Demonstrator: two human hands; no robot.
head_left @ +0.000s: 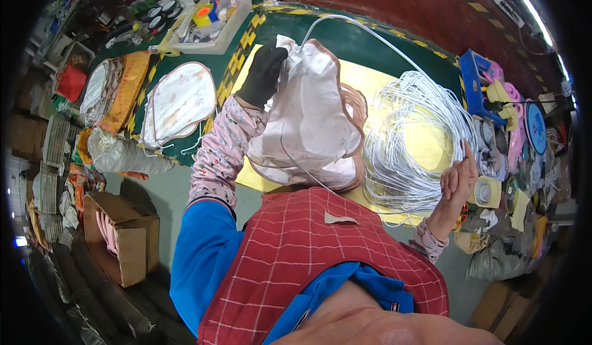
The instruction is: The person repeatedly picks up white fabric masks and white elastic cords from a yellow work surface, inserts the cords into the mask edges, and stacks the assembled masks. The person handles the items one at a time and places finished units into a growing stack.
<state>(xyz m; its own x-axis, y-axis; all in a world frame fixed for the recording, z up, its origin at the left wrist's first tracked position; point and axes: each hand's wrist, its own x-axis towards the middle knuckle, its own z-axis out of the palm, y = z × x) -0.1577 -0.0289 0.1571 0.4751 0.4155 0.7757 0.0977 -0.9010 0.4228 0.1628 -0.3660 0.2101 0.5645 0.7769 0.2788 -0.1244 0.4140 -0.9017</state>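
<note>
My left hand (266, 70), in a black glove, is closed on the upper edge of a pale fabric cover (308, 110) with brown binding. A white wire (370, 29) runs from beside that grip in a wide arc toward a large coil of white wires (394, 147) on the right. The cover hangs over a stack of similar covers (354, 107). My bare right hand (458, 175) is by the coil's right edge, index finger stretched up and the other fingers loosely bent. No object shows in it. A thin cord (296, 163) trails down across the cover.
Yellow sheeting (246, 175) lies on the green table (277, 21). More oval covers (182, 101) lie to the left, below a white bin (225, 33) of tapes and tools. A blue crate (472, 89) and clutter stand at right. A cardboard box (139, 240) is on the floor.
</note>
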